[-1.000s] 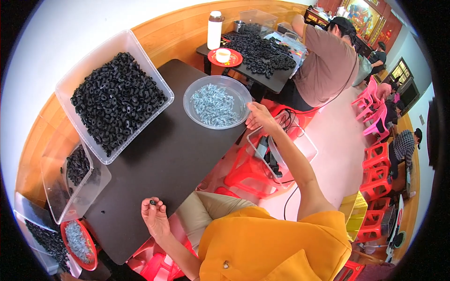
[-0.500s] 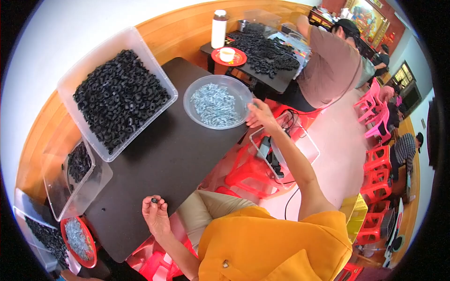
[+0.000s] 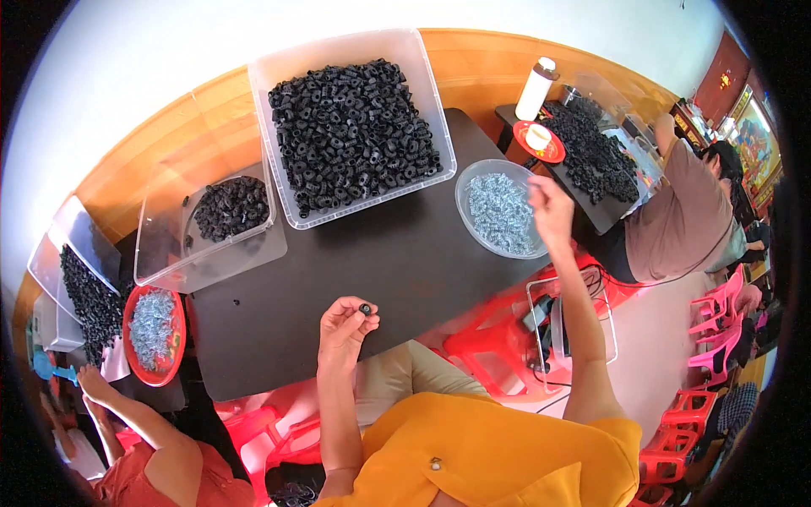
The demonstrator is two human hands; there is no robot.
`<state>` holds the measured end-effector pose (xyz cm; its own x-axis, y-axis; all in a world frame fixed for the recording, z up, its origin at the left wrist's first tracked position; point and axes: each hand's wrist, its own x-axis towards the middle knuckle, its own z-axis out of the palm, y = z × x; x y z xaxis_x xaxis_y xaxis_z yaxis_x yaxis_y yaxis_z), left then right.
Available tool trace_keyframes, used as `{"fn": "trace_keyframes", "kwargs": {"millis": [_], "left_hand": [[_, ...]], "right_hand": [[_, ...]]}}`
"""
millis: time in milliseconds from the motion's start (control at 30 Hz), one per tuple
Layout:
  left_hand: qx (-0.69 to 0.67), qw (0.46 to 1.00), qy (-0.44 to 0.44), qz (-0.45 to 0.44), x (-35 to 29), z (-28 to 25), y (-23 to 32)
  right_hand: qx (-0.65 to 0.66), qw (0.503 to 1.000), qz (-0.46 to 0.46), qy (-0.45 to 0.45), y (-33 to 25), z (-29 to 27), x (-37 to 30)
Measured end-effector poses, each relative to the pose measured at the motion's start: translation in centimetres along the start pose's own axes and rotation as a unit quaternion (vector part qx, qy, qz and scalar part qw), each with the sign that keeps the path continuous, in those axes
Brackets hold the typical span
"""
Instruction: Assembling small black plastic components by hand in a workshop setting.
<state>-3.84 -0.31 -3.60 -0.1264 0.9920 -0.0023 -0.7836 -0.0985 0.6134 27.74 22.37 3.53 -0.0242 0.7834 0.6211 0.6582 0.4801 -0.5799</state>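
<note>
Between the fingertips of my left hand (image 3: pixel 342 331) is a small black plastic ring-shaped part (image 3: pixel 365 309), held above the near edge of the dark table (image 3: pixel 372 262). Over the right rim of a clear round bowl (image 3: pixel 463 208) hovers my right hand (image 3: pixel 552 218). Its fingers are drawn together and blurred; whatever is in them cannot be made out. Small silvery metal springs (image 3: pixel 500 207) fill the bowl. Behind them stands a large translucent bin (image 3: pixel 446 152) heaped with black plastic parts (image 3: pixel 355 135) like the one in my left hand.
A second clear bin (image 3: pixel 160 245) lies tilted at the left with some black parts. One tiny black piece (image 3: pixel 236 302) rests on the table. Left of it is a red tray (image 3: pixel 176 338) of springs. Co-workers (image 3: pixel 684 211) sit at both sides. Red stools (image 3: pixel 486 355) stand beside me.
The whole view has swung, so the table and bins appear shifted to the right. My right hand has risen off the bowl's rim and its fingers have drawn together. My left hand still holds the black part.
</note>
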Motion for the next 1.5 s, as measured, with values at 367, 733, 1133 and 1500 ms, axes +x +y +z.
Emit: {"fn": "trace_keyframes", "kwargs": {"millis": [367,733,1133,1500], "left_hand": [[0.002,1.000,0.028,-0.004,0.5,-0.5,-1.3],[-0.001,1.000,0.018,-0.008,0.3,-0.4,-1.2],[-0.005,1.000,0.015,-0.013,0.3,-0.4,-1.2],[0.002,1.000,0.021,-0.009,0.1,-0.5,-1.3]], "right_hand": [[0.009,0.982,-0.155,-0.104,-10.3,12.7,7.1],[-0.088,0.963,-0.188,-0.174,-12.6,16.5,10.0],[-0.019,0.953,-0.268,-0.139,-14.5,18.5,9.6],[-0.149,0.922,-0.303,-0.188,-15.9,19.7,11.0]]}}
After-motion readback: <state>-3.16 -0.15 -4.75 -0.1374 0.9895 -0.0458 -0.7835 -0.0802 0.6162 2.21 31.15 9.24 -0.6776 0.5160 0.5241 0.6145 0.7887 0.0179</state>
